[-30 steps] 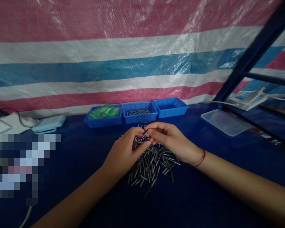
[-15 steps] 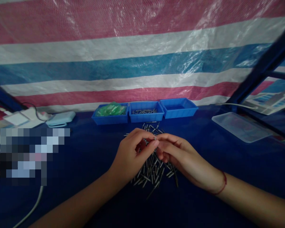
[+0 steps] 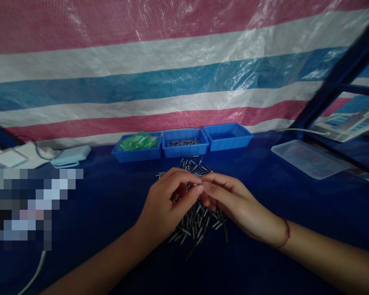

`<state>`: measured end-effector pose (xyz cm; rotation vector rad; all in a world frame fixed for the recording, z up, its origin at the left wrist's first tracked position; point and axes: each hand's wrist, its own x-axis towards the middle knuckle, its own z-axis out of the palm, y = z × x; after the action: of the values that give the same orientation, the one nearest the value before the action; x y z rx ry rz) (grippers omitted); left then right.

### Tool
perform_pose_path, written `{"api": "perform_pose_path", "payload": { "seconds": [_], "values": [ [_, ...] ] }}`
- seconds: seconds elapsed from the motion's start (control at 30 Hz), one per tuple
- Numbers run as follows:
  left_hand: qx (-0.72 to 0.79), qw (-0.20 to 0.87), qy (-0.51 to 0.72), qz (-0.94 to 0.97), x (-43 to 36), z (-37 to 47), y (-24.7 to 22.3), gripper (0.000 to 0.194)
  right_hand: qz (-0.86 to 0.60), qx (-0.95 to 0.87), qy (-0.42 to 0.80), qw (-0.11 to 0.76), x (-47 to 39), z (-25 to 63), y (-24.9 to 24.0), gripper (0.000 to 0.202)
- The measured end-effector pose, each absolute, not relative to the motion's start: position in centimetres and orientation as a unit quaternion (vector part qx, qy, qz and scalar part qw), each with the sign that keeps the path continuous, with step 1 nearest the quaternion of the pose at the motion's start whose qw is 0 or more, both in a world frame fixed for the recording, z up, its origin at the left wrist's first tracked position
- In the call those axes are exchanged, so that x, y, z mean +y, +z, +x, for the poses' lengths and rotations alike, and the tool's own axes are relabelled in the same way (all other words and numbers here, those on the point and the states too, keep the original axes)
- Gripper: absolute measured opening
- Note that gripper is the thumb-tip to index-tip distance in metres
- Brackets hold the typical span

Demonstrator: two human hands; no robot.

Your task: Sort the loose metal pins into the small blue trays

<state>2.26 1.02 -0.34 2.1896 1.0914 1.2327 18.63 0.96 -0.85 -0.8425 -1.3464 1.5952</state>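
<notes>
A small metal blind rivet (image 3: 197, 184) shows between the thumb and forefinger of my left hand (image 3: 167, 203), which is closed in a pinch. My right hand (image 3: 238, 203), with a red cord at its wrist, meets it fingertip to fingertip. Its thumb and forefinger are pinched at the rivet's other end, which they mostly hide. Under both hands a pile of blind rivets (image 3: 199, 219) is spread on the dark blue table (image 3: 110, 213). My hands cover the middle of the pile.
Behind the pile stand three blue bins: one with green plastic bags (image 3: 138, 141), one with rivets (image 3: 185, 149), one with nothing visible inside (image 3: 229, 141). A clear plastic lid (image 3: 309, 159) lies right. A light blue case (image 3: 70, 156) and white cable (image 3: 38, 268) are left.
The view has shifted slightly, so bins and pile appear a little further left. My fingertips have turned a little, and more of the rivet shows between them. Both hands remain together.
</notes>
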Motion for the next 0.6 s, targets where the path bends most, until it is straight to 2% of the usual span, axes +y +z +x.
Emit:
{"api": "perform_pose_path", "payload": {
  "seconds": [0.33,0.6],
  "values": [
    [0.432,0.214,0.434,0.761,1.3,2.39,-0.82,0.007,-0.339,-0.624,0.485,0.511,1.05,19.04,-0.92,0.011],
    [0.376,0.242,0.429,0.785,1.52,2.33,-0.94,0.01,-0.316,-0.666,0.404,0.541,0.64,18.98,-0.66,0.012]
  ]
}}
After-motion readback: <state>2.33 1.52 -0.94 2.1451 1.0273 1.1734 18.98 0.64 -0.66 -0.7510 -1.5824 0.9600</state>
